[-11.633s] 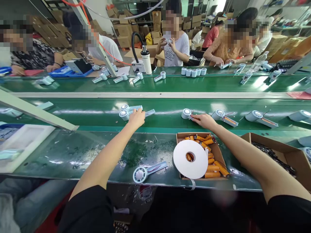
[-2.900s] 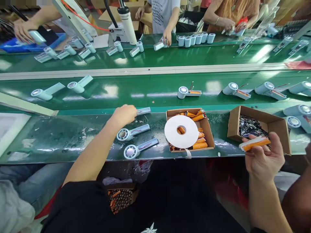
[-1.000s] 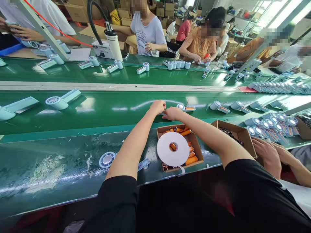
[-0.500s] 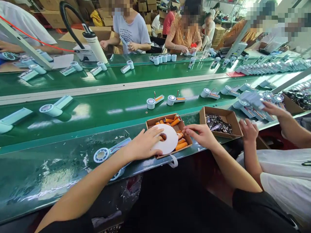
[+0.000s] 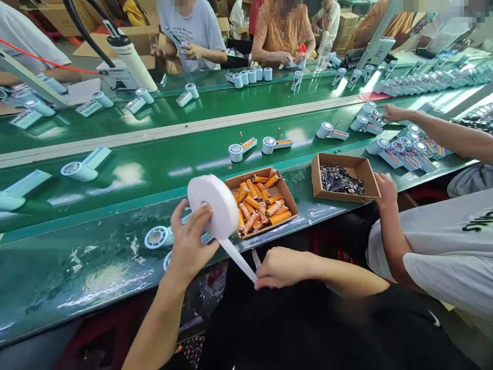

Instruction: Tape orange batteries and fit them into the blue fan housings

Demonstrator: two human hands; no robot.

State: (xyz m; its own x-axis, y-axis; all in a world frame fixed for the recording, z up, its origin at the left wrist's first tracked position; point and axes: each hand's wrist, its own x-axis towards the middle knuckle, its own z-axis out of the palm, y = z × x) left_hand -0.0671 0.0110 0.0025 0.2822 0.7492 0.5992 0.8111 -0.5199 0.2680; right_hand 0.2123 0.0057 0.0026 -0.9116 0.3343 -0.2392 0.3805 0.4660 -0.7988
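My left hand (image 5: 194,239) grips a roll of white tape (image 5: 217,205), tilted up over the bench, with fingers at its core hole. A strip runs from the roll down to my right hand (image 5: 285,267), whose fingers are pinched on its end in front of the bench edge. Behind the roll stands a cardboard box (image 5: 295,213) holding many orange wrapped battery cells (image 5: 265,200). Left of my left hand lies a light-blue fan-like housing (image 5: 157,237); another beside it is mostly hidden by the hand.
A second cardboard box (image 5: 346,195) with small dark parts stands to the right, a co-worker's hand (image 5: 386,187) touching it. Their other hand (image 5: 396,113) reaches over piled housings (image 5: 412,146). More housings (image 5: 79,171) lie along the green conveyor (image 5: 165,149). People sit across the line.
The tape roll has been lifted from the battery box and turned up in my left hand. My right hand has moved from the box down to the tape's loose end and pulled it out.
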